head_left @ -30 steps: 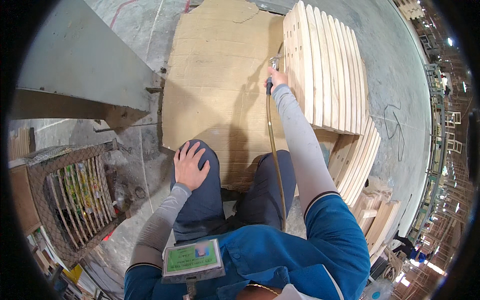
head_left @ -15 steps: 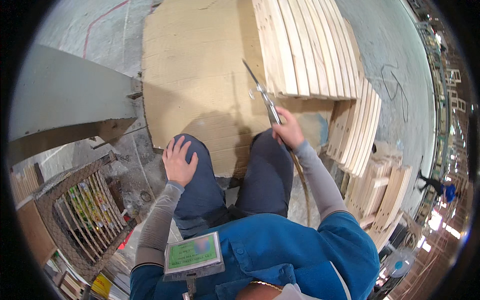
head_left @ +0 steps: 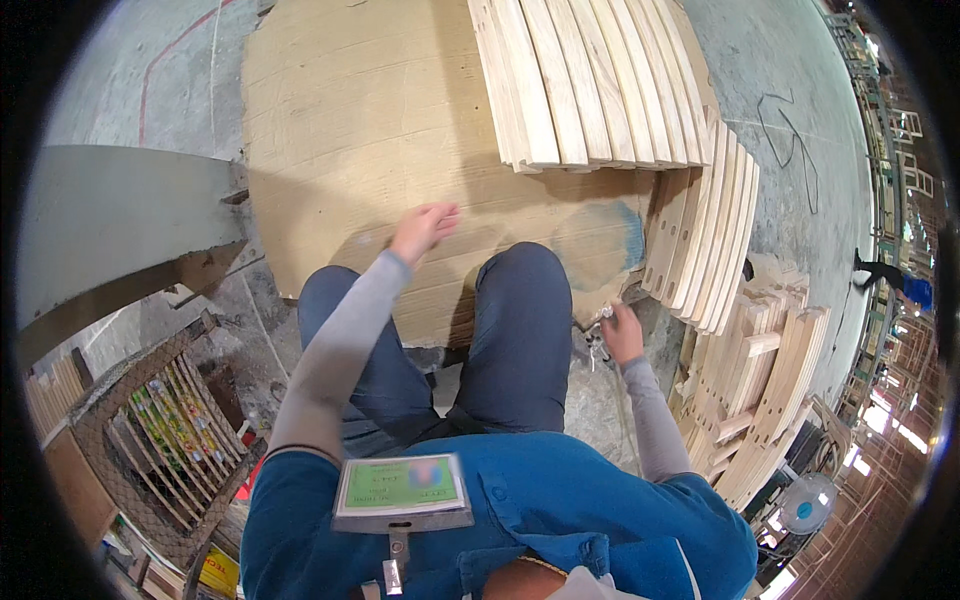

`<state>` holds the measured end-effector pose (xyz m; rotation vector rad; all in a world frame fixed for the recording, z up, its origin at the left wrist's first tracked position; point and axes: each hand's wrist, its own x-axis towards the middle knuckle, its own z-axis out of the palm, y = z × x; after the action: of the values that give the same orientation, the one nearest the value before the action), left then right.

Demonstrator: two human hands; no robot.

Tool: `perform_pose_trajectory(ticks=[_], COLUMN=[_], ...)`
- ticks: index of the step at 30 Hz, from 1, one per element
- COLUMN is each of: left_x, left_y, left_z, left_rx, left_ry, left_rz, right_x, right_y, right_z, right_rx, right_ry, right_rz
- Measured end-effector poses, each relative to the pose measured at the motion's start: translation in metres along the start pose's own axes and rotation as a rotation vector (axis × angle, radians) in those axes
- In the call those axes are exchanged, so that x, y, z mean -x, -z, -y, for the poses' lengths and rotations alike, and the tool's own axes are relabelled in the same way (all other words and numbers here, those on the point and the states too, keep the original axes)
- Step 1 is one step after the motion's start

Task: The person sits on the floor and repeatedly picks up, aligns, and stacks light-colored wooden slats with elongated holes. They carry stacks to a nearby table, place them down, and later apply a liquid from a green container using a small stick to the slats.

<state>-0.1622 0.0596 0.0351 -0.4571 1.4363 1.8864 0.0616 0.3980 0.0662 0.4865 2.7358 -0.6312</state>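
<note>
My left hand (head_left: 425, 232) is above the cardboard sheet (head_left: 350, 120), its fingers stretched to the right and slightly blurred, with nothing in them. Beside my right knee, my right hand (head_left: 624, 334) is low with its fingers curled around an air blow gun (head_left: 606, 313), of which only a few shiny metal parts show; the rest is hidden. A thin hose (head_left: 626, 420) trails below that hand. Ahead on the right, a row of pale wooden slats (head_left: 590, 90) rests on the cardboard.
More drilled wooden pieces (head_left: 705, 230) and stacked wooden frames (head_left: 755, 385) stand to the right. A grey metal beam (head_left: 130, 230) juts in from the left, above a slatted wire-mesh crate (head_left: 170, 440). Far right, a person (head_left: 890, 283) is on the floor area, and a fan (head_left: 805, 508) stands lower right.
My right hand has drawn down and right with the air blow gun, away from above the cardboard. My left hand has left my left knee and reached forward and right.
</note>
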Motion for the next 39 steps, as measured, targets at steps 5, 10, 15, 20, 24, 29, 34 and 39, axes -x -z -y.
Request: perform_pose_trajectory(ticks=[5,10,15,20,24,29,34,39], left_x=[-0.088,-0.13,-0.124,-0.137,-0.151,-0.155,-0.142,-0.064], left_y=[-0.069,-0.093,-0.105,-0.082,-0.082,-0.095,-0.086,-0.019], left_z=[0.012,0.012,-0.01,-0.026,-0.023,-0.035,-0.025,-0.011], left_rx=[0.805,1.009,1.083,1.224,1.203,1.313,1.447,1.163], left_ry=[0.272,0.274,0.153,0.276,0.243,0.183,-0.003,-0.217], left_rz=[-0.048,0.154,0.141,0.004,-0.059,-0.019,-0.094,-0.248], right_x=[-0.099,-0.188,-0.25,-0.284,-0.3,-0.296,-0.286,-0.234], right_y=[0.052,0.055,0.039,0.017,0.013,0.04,0.046,0.014], right_z=[0.145,0.242,0.277,0.291,0.308,0.331,0.335,0.326], right_rx=[-0.171,0.127,0.34,0.24,0.187,0.15,0.139,-0.315], right_ry=[0.444,0.581,0.351,0.492,0.473,0.124,0.114,0.218], right_rz=[-0.394,-0.526,-0.401,-0.425,-0.496,-0.153,-0.126,-0.101])
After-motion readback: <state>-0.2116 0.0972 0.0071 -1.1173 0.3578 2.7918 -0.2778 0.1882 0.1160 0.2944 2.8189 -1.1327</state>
